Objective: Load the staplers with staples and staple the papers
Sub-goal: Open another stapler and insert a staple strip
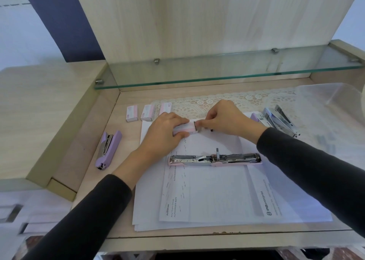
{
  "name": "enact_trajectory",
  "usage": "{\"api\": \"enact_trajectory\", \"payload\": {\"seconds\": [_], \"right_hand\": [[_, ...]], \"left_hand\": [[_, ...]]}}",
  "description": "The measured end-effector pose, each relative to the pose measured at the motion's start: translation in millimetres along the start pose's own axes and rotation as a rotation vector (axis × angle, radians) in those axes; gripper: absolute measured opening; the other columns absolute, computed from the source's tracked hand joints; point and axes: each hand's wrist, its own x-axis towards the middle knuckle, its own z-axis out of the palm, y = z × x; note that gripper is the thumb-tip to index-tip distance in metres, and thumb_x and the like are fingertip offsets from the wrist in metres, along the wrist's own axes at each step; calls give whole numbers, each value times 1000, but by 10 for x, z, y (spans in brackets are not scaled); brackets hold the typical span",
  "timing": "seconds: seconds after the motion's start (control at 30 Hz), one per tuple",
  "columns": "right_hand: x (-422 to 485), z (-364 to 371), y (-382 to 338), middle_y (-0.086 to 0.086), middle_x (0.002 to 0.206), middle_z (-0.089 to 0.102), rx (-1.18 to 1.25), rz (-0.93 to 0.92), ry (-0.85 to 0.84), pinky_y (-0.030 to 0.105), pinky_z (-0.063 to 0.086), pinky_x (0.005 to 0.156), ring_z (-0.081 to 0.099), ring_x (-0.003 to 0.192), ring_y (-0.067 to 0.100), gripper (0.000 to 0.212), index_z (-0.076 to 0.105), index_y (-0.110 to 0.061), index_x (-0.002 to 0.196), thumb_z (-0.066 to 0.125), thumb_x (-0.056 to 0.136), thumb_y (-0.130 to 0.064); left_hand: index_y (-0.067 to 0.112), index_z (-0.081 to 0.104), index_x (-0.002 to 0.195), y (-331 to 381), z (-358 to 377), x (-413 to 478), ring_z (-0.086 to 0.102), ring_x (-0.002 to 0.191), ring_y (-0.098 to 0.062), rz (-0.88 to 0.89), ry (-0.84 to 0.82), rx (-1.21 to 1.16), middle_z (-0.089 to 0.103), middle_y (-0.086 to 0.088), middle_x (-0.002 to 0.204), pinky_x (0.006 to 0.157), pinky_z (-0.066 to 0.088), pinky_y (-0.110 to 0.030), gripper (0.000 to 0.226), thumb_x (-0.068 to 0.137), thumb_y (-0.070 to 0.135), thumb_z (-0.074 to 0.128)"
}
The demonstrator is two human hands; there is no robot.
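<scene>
My left hand [165, 130] grips a small pink-and-white staple box [187, 129] over the far edge of the papers [215, 192]. My right hand [223, 119] pinches the box's open end, where a strip of staples [196, 126] shows. A pink stapler [215, 159] lies flat on the papers, swung fully open with its metal channel up. A closed purple stapler [107, 149] lies on the desk to the left. Two more opened staplers [276, 119] sit at the right, beyond my right forearm.
Three staple boxes [147, 112] stand in a row at the back left, by a lace mat [227, 99]. A glass shelf [217, 72] hangs over the back of the desk. A clear plastic container [331, 97] sits at the far right.
</scene>
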Motion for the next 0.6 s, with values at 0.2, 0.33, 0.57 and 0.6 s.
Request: {"api": "enact_trajectory", "payload": {"seconds": [0.2, 0.33, 0.57, 0.6], "right_hand": [[-1, 34, -69, 1, 50, 50, -22, -5, 18, 15, 34, 46, 42, 49, 10, 19, 64, -2, 59, 67, 76, -11], [22, 13, -17, 15, 65, 61, -45, 8, 42, 18, 37, 51, 53, 63, 19, 28, 56, -8, 49, 64, 75, -7], [18, -64, -28, 6, 62, 63, 14, -16, 12, 3, 32, 39, 46, 38, 3, 21, 69, 7, 72, 62, 82, -10], [13, -75, -32, 2, 65, 62, 27, -23, -10, 3, 32, 38, 46, 37, 0, 20, 71, 6, 76, 59, 85, -8]], "left_hand": [[13, 62, 117, -5, -17, -3, 49, 107, -20, -11, -2, -19, 62, -3, 111, 86, 27, -16, 35, 83, 22, 67], [14, 62, 117, -24, -27, -9, 48, 108, -20, -23, -1, -17, 61, -3, 112, 88, 30, -19, 36, 83, 23, 67], [11, 62, 116, -38, -7, -9, 49, 106, -22, -20, 7, -13, 62, -4, 112, 88, 31, -20, 36, 83, 23, 67], [11, 62, 116, -42, -2, -12, 49, 106, -22, -18, 8, -8, 62, -5, 112, 88, 30, -20, 36, 83, 23, 67]]}}
